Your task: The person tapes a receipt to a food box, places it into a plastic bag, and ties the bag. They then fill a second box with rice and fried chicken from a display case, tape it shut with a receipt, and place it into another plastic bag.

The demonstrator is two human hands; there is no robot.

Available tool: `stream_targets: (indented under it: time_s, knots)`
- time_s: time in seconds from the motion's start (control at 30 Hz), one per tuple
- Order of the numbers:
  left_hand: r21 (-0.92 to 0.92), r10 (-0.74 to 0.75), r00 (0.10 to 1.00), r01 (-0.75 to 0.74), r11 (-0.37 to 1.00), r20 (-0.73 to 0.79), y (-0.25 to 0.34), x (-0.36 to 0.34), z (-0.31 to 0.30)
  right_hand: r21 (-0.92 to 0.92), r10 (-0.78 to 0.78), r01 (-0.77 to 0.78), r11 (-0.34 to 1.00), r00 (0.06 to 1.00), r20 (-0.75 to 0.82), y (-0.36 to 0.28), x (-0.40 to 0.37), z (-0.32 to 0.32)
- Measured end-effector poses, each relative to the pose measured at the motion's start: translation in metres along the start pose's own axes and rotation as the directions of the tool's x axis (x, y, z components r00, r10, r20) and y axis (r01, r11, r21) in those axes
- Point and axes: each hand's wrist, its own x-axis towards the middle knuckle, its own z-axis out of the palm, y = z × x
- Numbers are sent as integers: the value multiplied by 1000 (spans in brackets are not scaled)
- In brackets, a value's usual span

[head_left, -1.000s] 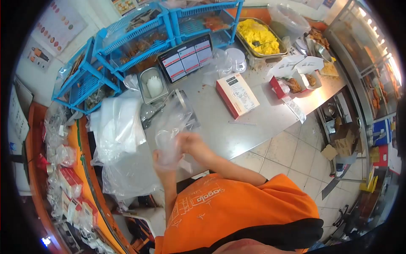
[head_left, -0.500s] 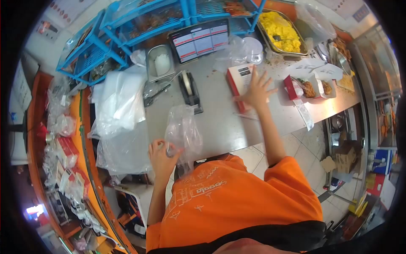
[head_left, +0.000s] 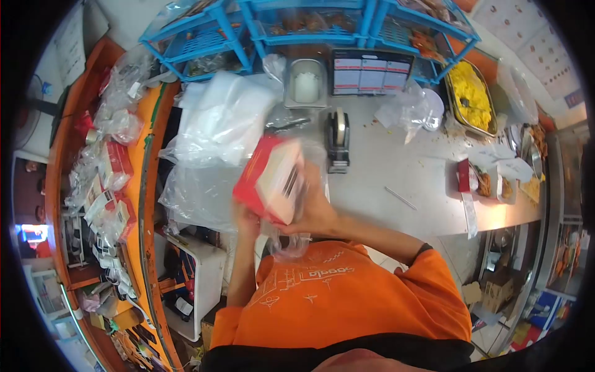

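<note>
A red and white box (head_left: 269, 180) is held up, tilted, over the front edge of the metal table (head_left: 372, 167). My right hand (head_left: 316, 208) wraps round its right side. My left hand (head_left: 246, 220) is below its lower left corner; the box and blur hide most of its fingers. A crumpled clear plastic bag (head_left: 290, 245) hangs beneath the box, close to both hands. Behind and to the right stands a black tape dispenser (head_left: 338, 139). Stacked white plastic bags (head_left: 220, 121) lie to the left of the box.
Blue racks (head_left: 304, 34) line the back, with a tablet screen (head_left: 370, 72) and a metal container (head_left: 305, 84) before them. At right are a tray of yellow food (head_left: 469, 96) and an open food box (head_left: 496, 180). Wrapped boxes (head_left: 118, 164) sit on the left shelf.
My right hand has taken hold of the box from the table and brought it left, beside my left hand. The plastic bag now hangs under the box. The camera view has turned left.
</note>
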Motion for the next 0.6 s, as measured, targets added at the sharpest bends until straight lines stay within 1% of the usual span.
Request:
stream_targets:
  time_s: [0.03,0.07,0.1,0.13,0.17,0.2,0.23,0.27,0.3,0.33,0.37,0.4,0.43,0.47,0.5,0.53,0.57,0.6]
  knots:
    - [191,76,997,-70,979,-23,25,2,-27,11,-13,13,1000,1000,5,1,-4,5]
    - [138,153,987,-159,978,47,82,-15,6,-335,-11,115,935,955,297,2,-5,6]
    - [80,229,967,-239,968,110,132,-34,38,-595,98,299,746,835,542,4,-3,10]
    - [82,239,966,-247,966,97,130,-38,30,-585,89,310,750,829,553,6,0,20]
    - [292,301,924,-363,885,237,124,-47,16,-678,380,234,697,681,626,7,1,31]
    - [466,317,868,-477,746,381,120,-54,8,-768,634,194,610,462,620,10,0,41]
    - [466,324,870,-477,745,372,126,-51,13,-730,452,381,567,596,663,19,-3,36]
    - [352,291,935,-347,869,203,138,-44,24,-657,313,479,583,614,725,26,0,14]
    - [196,221,975,-224,955,39,147,-37,31,-579,169,576,576,609,775,13,24,-14]
    - [186,231,972,-233,955,34,153,-33,27,-517,356,532,671,381,853,-33,80,-42]
    - [78,157,984,-164,983,88,160,-27,20,-480,488,453,751,108,866,-82,140,-71]
    - [-23,87,984,-84,996,152,169,-22,21,-297,216,276,914,288,933,-97,165,-97]
    - [34,189,982,-190,981,16,165,-22,42,27,-78,115,993,467,881,-87,183,-108]
    - [29,193,981,-194,981,22,168,-19,44,-45,-6,59,997,668,744,-74,205,-99]
    - [-33,98,987,-95,995,128,170,-18,44,-102,64,-8,995,827,558,-53,228,-82]
    - [-81,7,971,13,997,241,169,-16,45,-227,92,23,974,870,484,-5,251,-59]
    - [-29,-7,974,14,999,227,166,-13,49,-592,3,232,772,930,368,74,260,-28]
    - [-34,-1,971,10,999,241,166,-12,52,-949,40,20,313,999,34,116,257,24]
